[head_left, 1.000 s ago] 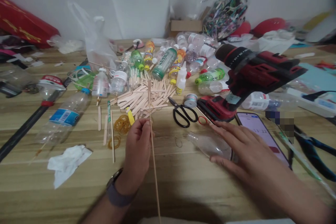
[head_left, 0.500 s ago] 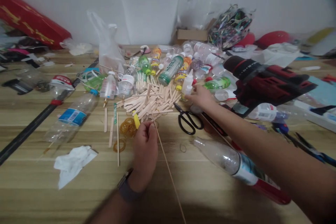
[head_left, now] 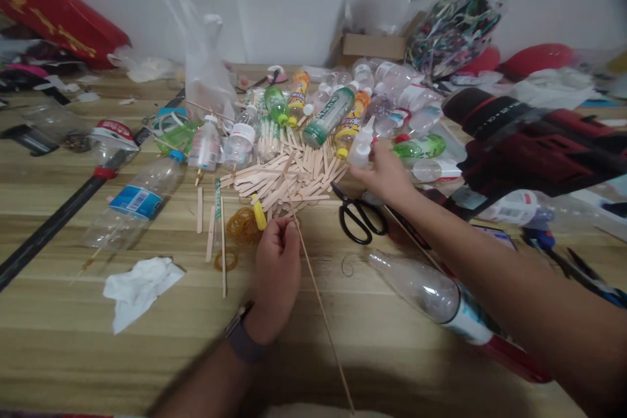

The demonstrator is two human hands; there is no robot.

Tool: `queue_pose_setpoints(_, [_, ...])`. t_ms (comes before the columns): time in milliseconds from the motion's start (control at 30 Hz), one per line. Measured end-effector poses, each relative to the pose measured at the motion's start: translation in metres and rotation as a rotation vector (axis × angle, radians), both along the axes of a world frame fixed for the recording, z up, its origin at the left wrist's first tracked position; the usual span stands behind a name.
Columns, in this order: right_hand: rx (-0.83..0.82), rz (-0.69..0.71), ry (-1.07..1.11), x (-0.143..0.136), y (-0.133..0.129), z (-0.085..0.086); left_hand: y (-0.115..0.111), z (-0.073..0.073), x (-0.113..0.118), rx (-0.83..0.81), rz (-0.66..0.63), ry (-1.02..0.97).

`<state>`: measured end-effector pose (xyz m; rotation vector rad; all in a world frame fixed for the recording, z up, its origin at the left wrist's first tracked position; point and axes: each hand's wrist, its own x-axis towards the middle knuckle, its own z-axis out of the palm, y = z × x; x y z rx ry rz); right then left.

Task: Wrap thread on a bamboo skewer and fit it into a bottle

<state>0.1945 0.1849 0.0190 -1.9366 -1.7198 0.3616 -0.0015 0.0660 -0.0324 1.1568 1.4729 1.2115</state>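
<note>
My left hand (head_left: 279, 258), with a watch on its wrist, pinches a long thin wooden stick (head_left: 321, 304) near its far end. The stick slants toward the bottom edge of the view. Its tip overlaps the pile of flat craft sticks (head_left: 274, 179), so I cannot tell whether anything is fixed to it. My right hand (head_left: 389, 173) reaches to the back, its thumb and fingers closed about a small white squeeze bottle (head_left: 361, 147) with a pointed nozzle. That bottle stands upright beside the pile. Black-handled scissors (head_left: 360, 219) lie below the right hand.
Plastic bottles (head_left: 329, 117) crowd the back. A red and black power drill (head_left: 529, 144) stands at right, above a clear bottle (head_left: 421, 284) lying under my right forearm. At left are rubber bands (head_left: 243, 227), a blue-labelled bottle (head_left: 136, 199), a black bar (head_left: 49, 232) and crumpled tissue (head_left: 142, 284).
The whole view has shifted slightly, so things appear a little higher and more to the right. My right hand has closed in on the squeeze bottle; my left hand keeps the thin stick.
</note>
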Motion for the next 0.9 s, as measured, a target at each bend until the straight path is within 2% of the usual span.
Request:
queue_pose_setpoints(100, [0.012, 0.127, 0.152, -0.011, -0.046, 0.016, -0.001, 0.003, 0.002, 0.007, 0.043, 0.062])
queue_pose_setpoints(200, [-0.069, 0.258, 0.320, -0.018, -0.108, 0.023, -0.003, 0.009, 0.007, 0.024, 0.047, 0.120])
queue_pose_setpoints(267, [-0.266, 0.370, 0.560, -0.021, -0.148, 0.021, -0.006, 0.011, 0.011, 0.038, 0.034, 0.121])
queue_pose_setpoints(300, [-0.357, 0.381, 0.691, -0.022, -0.163, 0.019, -0.007, 0.012, 0.013, 0.045, 0.032, 0.122])
queue_pose_setpoints(333, [-0.505, 0.464, 0.785, -0.024, -0.176, 0.016, -0.008, 0.013, 0.014, 0.055, 0.034, 0.120])
queue_pose_setpoints(367, [-0.541, 0.485, 0.858, -0.026, -0.186, 0.013, -0.009, 0.013, 0.016, 0.066, 0.034, 0.111])
queue_pose_setpoints(467, [-0.621, 0.542, 0.996, -0.031, -0.199, 0.004, -0.012, 0.013, 0.019, 0.086, 0.028, 0.059])
queue_pose_setpoints(600, [-0.643, 0.475, 0.946, -0.027, -0.203, -0.005, -0.015, 0.012, 0.018, -0.002, -0.030, -0.066])
queue_pose_setpoints(700, [-0.620, 0.408, 0.918, -0.013, -0.209, -0.011, -0.016, 0.013, 0.017, -0.110, -0.087, -0.174])
queue_pose_setpoints(900, [-0.535, 0.321, 1.052, 0.019, -0.221, -0.021, -0.027, 0.019, 0.012, -0.310, -0.221, -0.377])
